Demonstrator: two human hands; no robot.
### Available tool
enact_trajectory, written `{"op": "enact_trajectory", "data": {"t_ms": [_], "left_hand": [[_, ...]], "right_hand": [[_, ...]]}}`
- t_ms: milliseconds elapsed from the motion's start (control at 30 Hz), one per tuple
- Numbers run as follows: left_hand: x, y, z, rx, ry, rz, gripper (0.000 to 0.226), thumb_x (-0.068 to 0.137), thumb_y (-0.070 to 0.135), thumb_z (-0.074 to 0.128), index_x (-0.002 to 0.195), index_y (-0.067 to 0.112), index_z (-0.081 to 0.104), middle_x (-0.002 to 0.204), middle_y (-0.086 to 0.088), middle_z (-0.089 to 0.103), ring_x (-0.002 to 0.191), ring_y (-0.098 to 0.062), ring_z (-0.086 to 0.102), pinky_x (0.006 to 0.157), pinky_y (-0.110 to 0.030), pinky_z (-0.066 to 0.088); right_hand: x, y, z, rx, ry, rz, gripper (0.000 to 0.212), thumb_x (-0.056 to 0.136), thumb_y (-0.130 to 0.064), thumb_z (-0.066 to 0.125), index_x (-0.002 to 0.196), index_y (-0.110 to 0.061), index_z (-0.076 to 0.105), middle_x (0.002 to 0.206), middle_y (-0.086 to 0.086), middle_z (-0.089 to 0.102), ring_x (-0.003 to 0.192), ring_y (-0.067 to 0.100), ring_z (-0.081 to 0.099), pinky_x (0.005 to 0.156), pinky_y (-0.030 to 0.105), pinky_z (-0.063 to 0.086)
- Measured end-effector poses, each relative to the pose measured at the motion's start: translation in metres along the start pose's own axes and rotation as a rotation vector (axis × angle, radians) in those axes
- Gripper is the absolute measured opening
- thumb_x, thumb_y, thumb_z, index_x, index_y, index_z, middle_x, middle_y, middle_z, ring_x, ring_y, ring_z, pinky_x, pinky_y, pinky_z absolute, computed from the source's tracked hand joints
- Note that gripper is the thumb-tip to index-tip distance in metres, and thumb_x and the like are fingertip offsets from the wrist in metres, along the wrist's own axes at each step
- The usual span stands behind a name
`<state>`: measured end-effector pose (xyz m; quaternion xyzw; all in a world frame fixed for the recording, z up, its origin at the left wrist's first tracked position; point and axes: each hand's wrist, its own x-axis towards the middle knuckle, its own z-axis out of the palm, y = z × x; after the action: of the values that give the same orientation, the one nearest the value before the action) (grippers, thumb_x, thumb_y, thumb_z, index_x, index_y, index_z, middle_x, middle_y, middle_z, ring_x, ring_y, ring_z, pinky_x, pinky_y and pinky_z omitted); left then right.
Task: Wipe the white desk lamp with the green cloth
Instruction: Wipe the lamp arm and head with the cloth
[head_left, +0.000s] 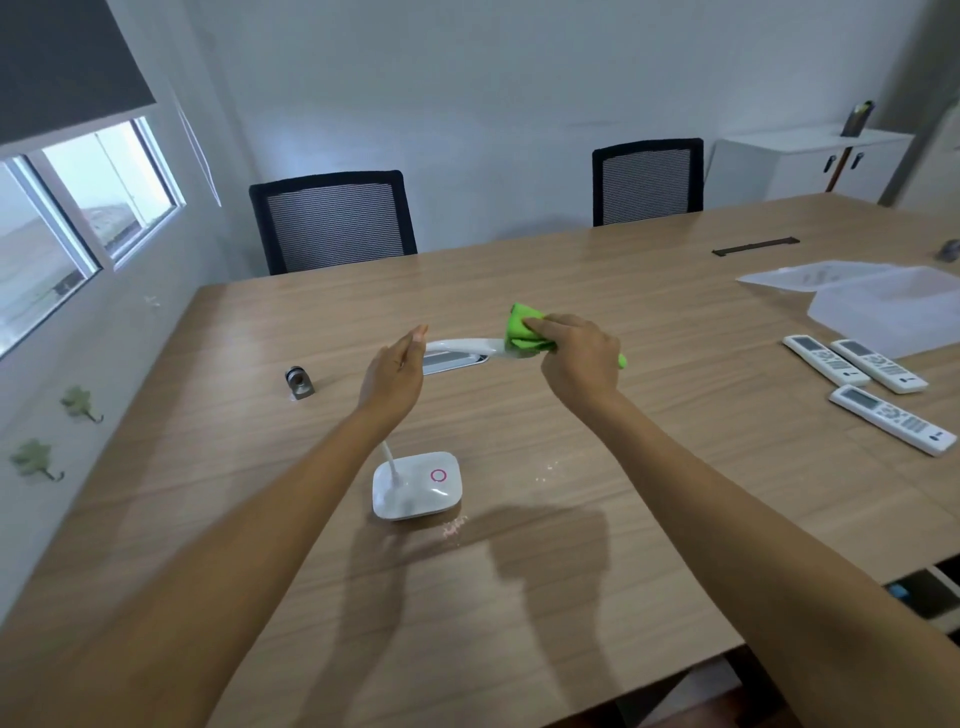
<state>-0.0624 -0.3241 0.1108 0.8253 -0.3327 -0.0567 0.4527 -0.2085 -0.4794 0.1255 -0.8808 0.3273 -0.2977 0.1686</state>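
The white desk lamp stands on the wooden table, its square base (418, 486) bearing a pink ring near me. Its long head (460, 353) is held level above the table. My left hand (395, 371) grips the head's left end, hiding the top of the bent neck. My right hand (576, 356) is closed around the bunched green cloth (522, 332), which is wrapped around the head's right end. A bit of green sticks out past my right wrist.
A small metal cylinder (300, 382) lies left of the lamp. Three white remotes (878, 392) and loose papers (883, 301) sit at the right. Two black mesh chairs (332, 221) stand at the far table edge. A white cabinet (810, 161) is at the back right.
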Motion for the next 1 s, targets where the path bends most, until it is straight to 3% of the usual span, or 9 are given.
{"op": "enact_trajectory", "data": {"t_ms": [67, 200, 367, 500, 633, 767, 867, 1000], "left_hand": [[0.000, 0.000, -0.001, 0.015, -0.003, 0.004, 0.045, 0.100, 0.038, 0.025, 0.140, 0.029, 0.042, 0.145, 0.000, 0.048, 0.135, -0.022, 0.040, 0.107, -0.035, 0.031], [0.001, 0.002, -0.001, 0.030, 0.001, -0.001, 0.043, 0.100, 0.037, 0.023, 0.137, 0.031, 0.047, 0.135, -0.008, 0.057, 0.125, -0.028, 0.048, 0.093, -0.033, 0.037], [0.002, -0.002, -0.002, 0.038, -0.026, 0.018, 0.045, 0.100, 0.040, 0.024, 0.140, 0.029, 0.042, 0.145, -0.001, 0.049, 0.135, -0.022, 0.039, 0.104, -0.032, 0.032], [0.000, -0.004, -0.002, 0.021, -0.009, 0.030, 0.046, 0.100, 0.039, 0.024, 0.140, 0.026, 0.042, 0.141, -0.003, 0.052, 0.133, -0.021, 0.042, 0.096, -0.026, 0.031], [0.002, -0.004, -0.001, 0.037, -0.011, 0.045, 0.046, 0.100, 0.038, 0.025, 0.141, 0.026, 0.042, 0.145, -0.001, 0.049, 0.136, -0.022, 0.040, 0.106, -0.032, 0.031], [0.002, -0.003, -0.001, 0.025, -0.004, 0.045, 0.045, 0.101, 0.036, 0.025, 0.141, 0.024, 0.042, 0.145, -0.004, 0.048, 0.135, -0.024, 0.040, 0.108, -0.034, 0.032], [0.001, -0.003, -0.001, 0.030, -0.018, 0.054, 0.045, 0.101, 0.036, 0.025, 0.141, 0.024, 0.042, 0.145, -0.003, 0.048, 0.135, -0.023, 0.040, 0.106, -0.033, 0.031], [0.000, -0.002, -0.001, 0.031, -0.002, 0.052, 0.046, 0.100, 0.038, 0.024, 0.141, 0.025, 0.041, 0.145, -0.001, 0.048, 0.136, -0.022, 0.039, 0.105, -0.032, 0.031]], "right_hand": [[0.004, -0.024, 0.003, 0.030, 0.021, -0.111, 0.047, 0.074, -0.015, 0.050, 0.116, -0.032, 0.065, 0.129, 0.000, 0.063, 0.121, 0.024, 0.054, 0.098, 0.041, 0.039], [0.000, -0.061, 0.022, 0.010, -0.112, -0.293, 0.045, 0.083, -0.007, 0.051, 0.118, -0.032, 0.063, 0.132, -0.001, 0.060, 0.125, 0.023, 0.048, 0.105, 0.047, 0.029], [0.002, -0.017, 0.018, 0.003, -0.108, -0.146, 0.057, 0.074, 0.000, 0.049, 0.120, -0.031, 0.061, 0.133, -0.001, 0.060, 0.125, 0.022, 0.049, 0.102, 0.041, 0.030], [0.004, 0.007, 0.006, -0.015, -0.038, 0.028, 0.058, 0.070, -0.002, 0.047, 0.118, -0.032, 0.063, 0.132, -0.001, 0.060, 0.122, 0.025, 0.052, 0.099, 0.039, 0.034], [-0.002, -0.029, 0.010, 0.092, 0.051, -0.121, 0.055, 0.070, -0.006, 0.047, 0.115, -0.030, 0.065, 0.128, 0.002, 0.064, 0.120, 0.026, 0.054, 0.098, 0.041, 0.036], [-0.011, -0.038, 0.024, 0.058, -0.052, -0.283, 0.054, 0.074, -0.001, 0.045, 0.117, -0.029, 0.064, 0.128, 0.002, 0.063, 0.121, 0.025, 0.053, 0.103, 0.048, 0.033], [-0.010, -0.004, 0.021, 0.072, -0.012, -0.147, 0.059, 0.067, -0.005, 0.040, 0.115, -0.029, 0.066, 0.126, 0.003, 0.065, 0.118, 0.026, 0.057, 0.097, 0.043, 0.038], [-0.008, 0.027, 0.010, 0.077, 0.000, 0.104, 0.060, 0.070, 0.004, 0.047, 0.117, -0.029, 0.064, 0.128, 0.000, 0.062, 0.120, 0.027, 0.053, 0.096, 0.040, 0.037]]}}
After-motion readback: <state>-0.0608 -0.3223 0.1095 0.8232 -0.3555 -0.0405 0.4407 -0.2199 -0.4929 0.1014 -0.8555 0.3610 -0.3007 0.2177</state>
